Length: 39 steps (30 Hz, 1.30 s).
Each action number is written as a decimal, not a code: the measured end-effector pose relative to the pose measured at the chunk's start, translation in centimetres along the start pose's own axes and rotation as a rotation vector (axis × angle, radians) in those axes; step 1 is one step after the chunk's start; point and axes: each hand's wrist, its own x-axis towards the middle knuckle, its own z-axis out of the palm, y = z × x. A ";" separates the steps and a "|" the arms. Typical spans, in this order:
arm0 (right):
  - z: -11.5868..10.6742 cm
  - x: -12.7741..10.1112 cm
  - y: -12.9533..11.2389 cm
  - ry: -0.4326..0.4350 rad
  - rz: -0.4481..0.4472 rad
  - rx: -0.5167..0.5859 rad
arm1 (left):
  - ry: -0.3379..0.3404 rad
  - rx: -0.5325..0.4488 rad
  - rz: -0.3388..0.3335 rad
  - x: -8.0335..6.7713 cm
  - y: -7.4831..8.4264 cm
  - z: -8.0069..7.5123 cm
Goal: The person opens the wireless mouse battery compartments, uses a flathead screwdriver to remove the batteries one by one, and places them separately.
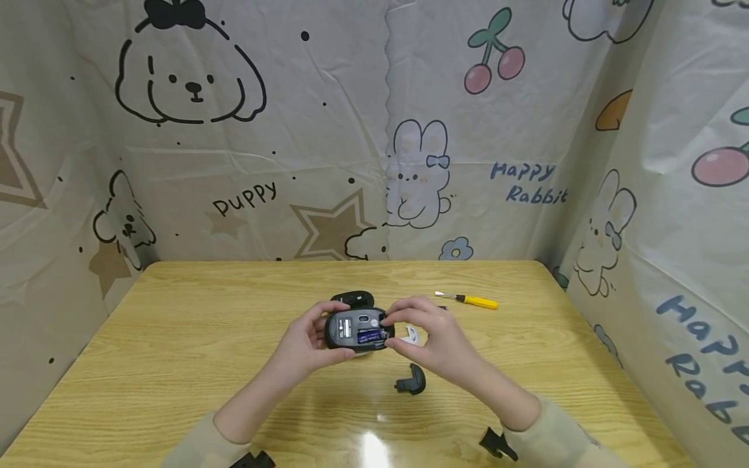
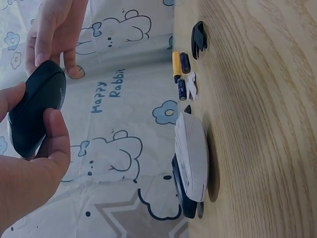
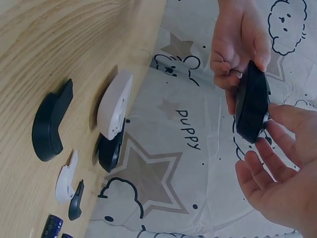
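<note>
In the head view, my left hand (image 1: 304, 335) grips a black computer mouse (image 1: 336, 331) by its left end, underside up. The mouse's battery bay is uncovered, with a blue battery (image 1: 368, 336) lying in it. At the right end, the thumb and a finger of my right hand (image 1: 430, 328) pinch the mouse beside the bay. The right wrist view has this mouse (image 3: 251, 104) edge-on between both hands; the other right fingers are loosely bent. A second, white mouse (image 2: 190, 153) stands on the table below, partly hidden in the head view.
Behind the held mouse lies another black mouse (image 1: 354, 299). A yellow-handled screwdriver (image 1: 480, 302) is at the back right. A black curved cover (image 1: 417, 380), a white cover (image 3: 65, 178), a small dark cover (image 3: 76, 201) and two blue batteries (image 2: 185, 63) rest on the wooden table (image 1: 205, 325).
</note>
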 end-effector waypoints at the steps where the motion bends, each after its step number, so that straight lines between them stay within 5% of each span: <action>1: 0.1 0.0 0.0 0.000 0.000 -0.002 | 0.002 0.001 -0.003 0.0 0.0 0.0; 39: 0.5 0.1 -0.4 0.043 -0.023 0.137 | -0.008 0.008 0.011 -0.2 -0.3 -0.1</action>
